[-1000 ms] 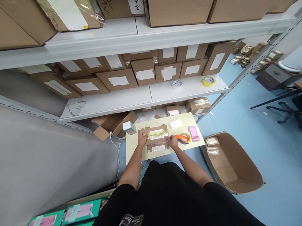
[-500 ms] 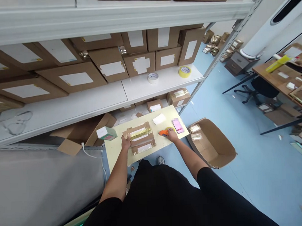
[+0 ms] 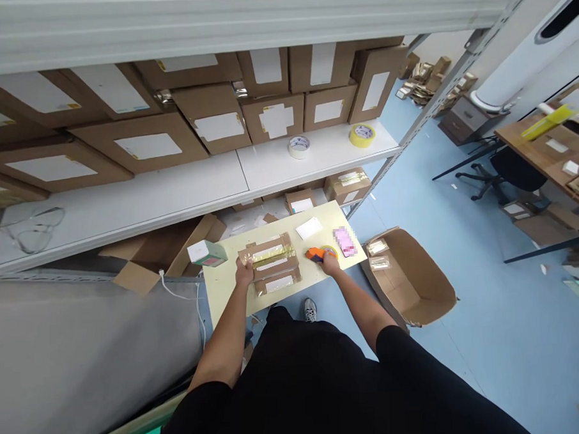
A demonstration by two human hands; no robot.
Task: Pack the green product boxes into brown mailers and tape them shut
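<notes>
On a pale yellow tabletop (image 3: 220, 298), my left hand (image 3: 244, 272) grips the left end of a small taped cardboard box (image 3: 268, 250). A second box (image 3: 276, 283) of the same sort lies against it on the near side. Both carry white labels and shiny tape. To the right, my right hand (image 3: 330, 262) is closed on an orange tape dispenser (image 3: 315, 255) with a yellow roll, held just right of the boxes. A white slip of paper (image 3: 309, 227) lies beyond the dispenser, and a pink item (image 3: 345, 241), blurred out, lies right of it.
A green and white carton (image 3: 207, 253) stands at the table's left end. An open cardboard box (image 3: 412, 275) with small packets sits on the floor at right. The shelf (image 3: 187, 189) ahead holds labelled boxes, a white tape roll (image 3: 299, 147) and a yellow one (image 3: 362, 136).
The view has shifted slightly. The tape dispenser has turned a little in my right hand. My left hand stays on the box.
</notes>
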